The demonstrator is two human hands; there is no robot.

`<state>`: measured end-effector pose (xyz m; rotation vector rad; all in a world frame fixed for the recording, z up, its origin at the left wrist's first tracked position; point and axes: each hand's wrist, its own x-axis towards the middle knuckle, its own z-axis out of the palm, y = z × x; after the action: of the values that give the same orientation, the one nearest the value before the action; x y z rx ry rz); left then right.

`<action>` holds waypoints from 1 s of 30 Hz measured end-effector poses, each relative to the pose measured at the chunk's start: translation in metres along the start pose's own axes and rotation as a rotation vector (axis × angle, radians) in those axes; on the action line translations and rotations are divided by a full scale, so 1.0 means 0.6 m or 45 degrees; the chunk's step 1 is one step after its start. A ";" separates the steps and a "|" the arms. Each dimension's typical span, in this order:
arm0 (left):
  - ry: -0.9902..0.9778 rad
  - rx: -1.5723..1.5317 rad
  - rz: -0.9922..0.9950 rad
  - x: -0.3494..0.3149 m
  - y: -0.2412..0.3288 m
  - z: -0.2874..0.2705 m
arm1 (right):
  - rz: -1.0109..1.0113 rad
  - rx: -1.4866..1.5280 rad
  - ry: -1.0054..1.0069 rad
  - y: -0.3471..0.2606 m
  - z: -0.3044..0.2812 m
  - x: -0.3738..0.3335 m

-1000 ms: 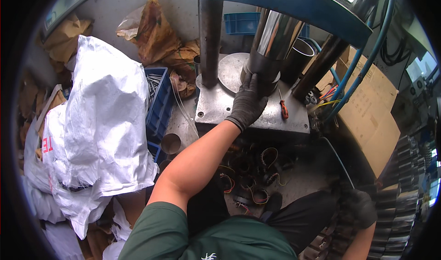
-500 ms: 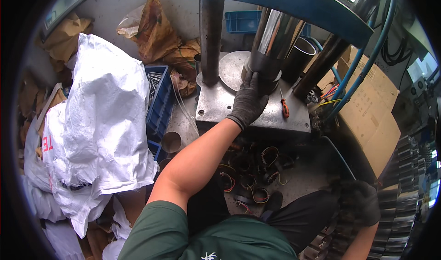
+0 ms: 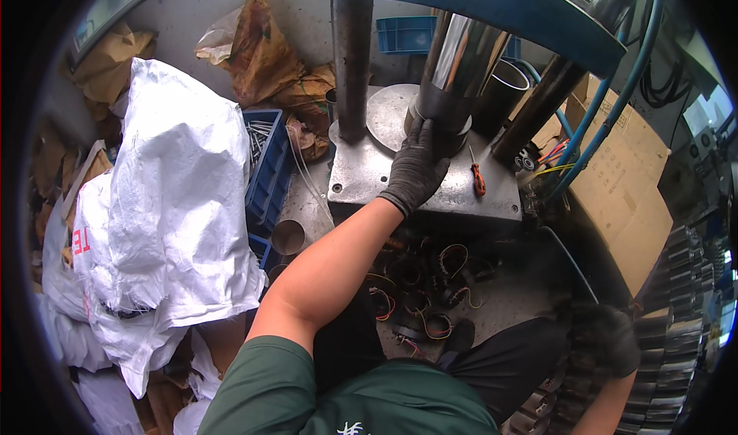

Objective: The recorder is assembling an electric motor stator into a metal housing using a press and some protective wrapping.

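Observation:
My left hand (image 3: 417, 170), in a dark grey glove, reaches up to the press. Its stretched fingers lie against a dark metal cylinder (image 3: 444, 120) beneath the shiny press ram (image 3: 461, 54). The cylinder stands by a round steel disc (image 3: 388, 116) on the thick press base plate (image 3: 357, 175). An orange-handled screwdriver (image 3: 478, 181) lies on the plate, right of that hand. At the lower right, my gloved right hand (image 3: 615, 346) is dark and blurred beside the lower end of a thin metal rod (image 3: 570, 258). Its fingers cannot be made out.
White woven sacks (image 3: 173, 189) and a blue crate (image 3: 265, 177) of metal parts stand at left. Wired coil parts (image 3: 430, 289) lie on the floor below the press. Cardboard (image 3: 619, 189), blue hoses (image 3: 615, 112) and stacked metal rings (image 3: 680, 312) are at right.
My left hand stays against the cylinder. My right hand has shifted very slightly; otherwise the scene looks the same.

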<state>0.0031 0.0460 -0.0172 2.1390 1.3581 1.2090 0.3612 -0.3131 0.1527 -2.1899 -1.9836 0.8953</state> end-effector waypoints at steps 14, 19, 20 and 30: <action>0.123 -0.074 0.037 -0.005 0.014 -0.006 | -0.098 0.064 1.041 0.018 -0.066 0.047; -0.190 -0.105 0.040 -0.033 0.002 -0.017 | -0.190 -0.159 1.508 0.096 -0.210 0.164; -0.196 -0.103 0.046 -0.042 0.004 -0.017 | -0.178 -0.227 1.462 0.096 -0.237 0.182; -0.669 0.463 1.050 -0.170 0.031 0.041 | -0.196 -0.197 1.403 0.107 -0.333 0.272</action>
<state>0.0146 -0.0471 -0.0682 3.1301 0.4801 0.5213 0.5092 -0.1062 0.2309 -1.8504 -1.5776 -0.4556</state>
